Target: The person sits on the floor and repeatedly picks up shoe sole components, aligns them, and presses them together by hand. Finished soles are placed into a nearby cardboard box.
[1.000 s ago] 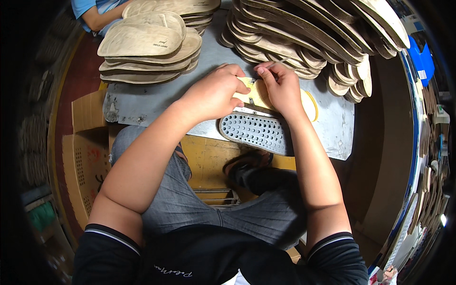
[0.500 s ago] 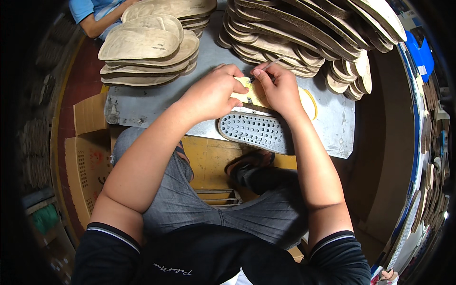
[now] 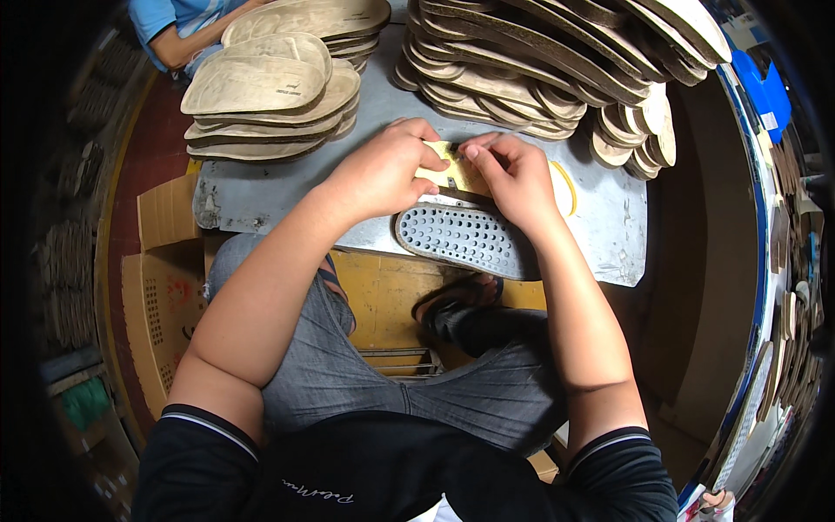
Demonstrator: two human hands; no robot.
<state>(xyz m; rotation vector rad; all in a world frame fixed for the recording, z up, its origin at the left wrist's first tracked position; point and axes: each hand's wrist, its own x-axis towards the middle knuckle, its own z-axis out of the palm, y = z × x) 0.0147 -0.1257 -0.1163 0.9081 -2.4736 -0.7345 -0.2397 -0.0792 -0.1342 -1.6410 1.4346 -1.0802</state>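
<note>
On the grey metal table lies a yellow template (image 3: 453, 168), a flat plate with small dark metal fittings, set over a sole. My left hand (image 3: 389, 171) grips its left part, index finger on the top and thumb at the near edge. My right hand (image 3: 515, 174) is closed in a pinch over the template's right part. The thin pen-like stick in its fingers barely shows from this angle. Just nearer to me rests a sole (image 3: 461, 239) with a grey underside full of round holes. My right wrist partly covers its right end.
Stacks of pale footbeds (image 3: 261, 83) stand at the far left, with a larger stack (image 3: 496, 65) at the far right. Beside my right hand lies a yellow band (image 3: 565, 187). A co-worker's arm (image 3: 196, 39) shows at the far left. An open cardboard box (image 3: 161, 304) stands left of my legs.
The pen-like stick pointed up and right from my right hand before; now it is mostly out of sight. My right fingers have shifted slightly over the template. My left hand stays in place.
</note>
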